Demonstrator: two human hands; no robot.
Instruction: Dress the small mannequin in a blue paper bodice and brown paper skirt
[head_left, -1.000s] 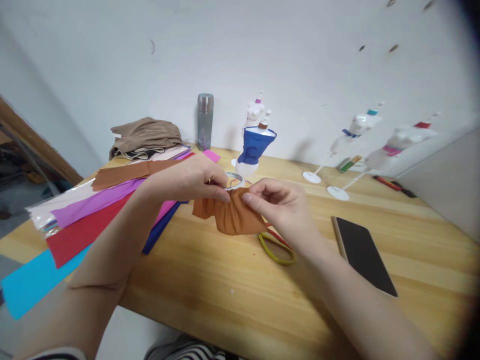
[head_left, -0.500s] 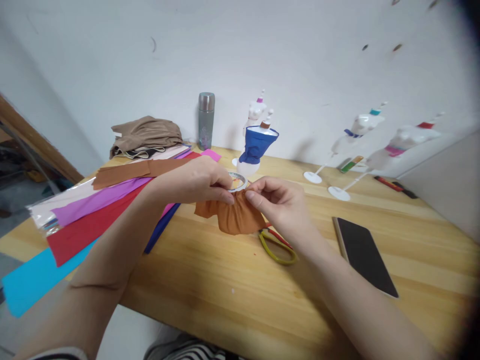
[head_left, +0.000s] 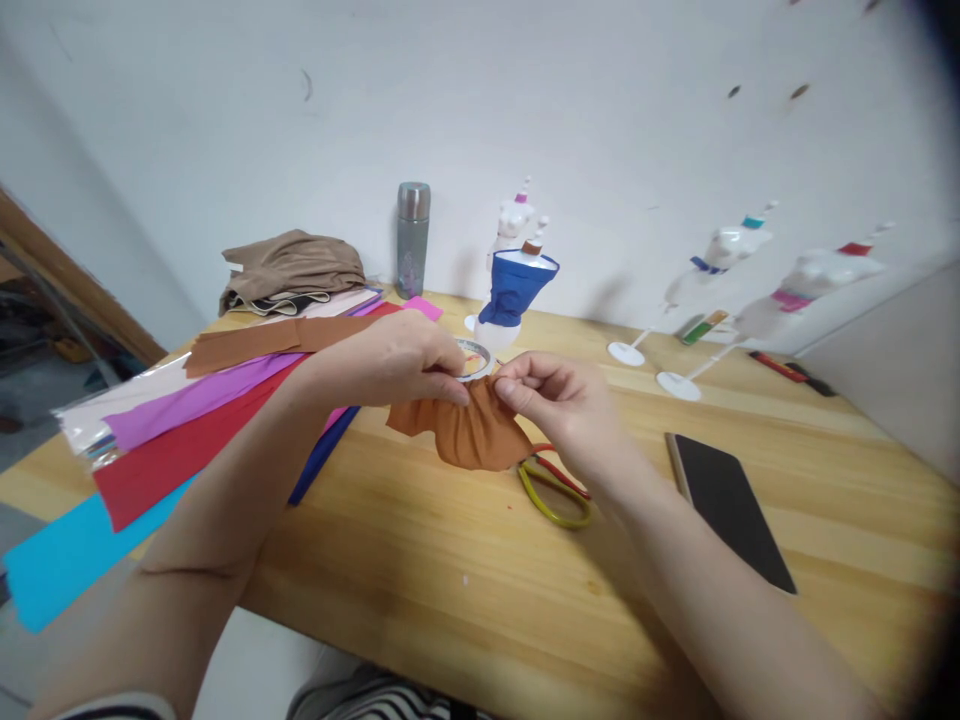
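A gathered piece of brown fabric (head_left: pixel 476 435) hangs between my two hands, above the table. My left hand (head_left: pixel 411 362) is closed on its upper left edge, thumb in front. My right hand (head_left: pixel 559 400) pinches the upper right edge between thumb and forefinger; whether a needle is in that pinch I cannot tell. Just behind the fabric shows a roll of tape (head_left: pixel 482 368), partly covered by my left fingers. Scissors with red and yellow handles (head_left: pixel 555 515) lie below my right hand, their blades hidden.
Folded coloured cloths (head_left: pixel 202 455) spread over the table's left side, with brown garments (head_left: pixel 296 270) behind. A flask (head_left: pixel 412 240) stands by the wall. Near it is a mini mannequin in blue cloth (head_left: pixel 514 290); others (head_left: pixel 806 285) stand right. A dark phone-like slab (head_left: pixel 731 510) lies at right.
My hands stay nearly in place. The right fingertips have shifted very slightly at the fabric's edge, and the hanging folds have moved a little.
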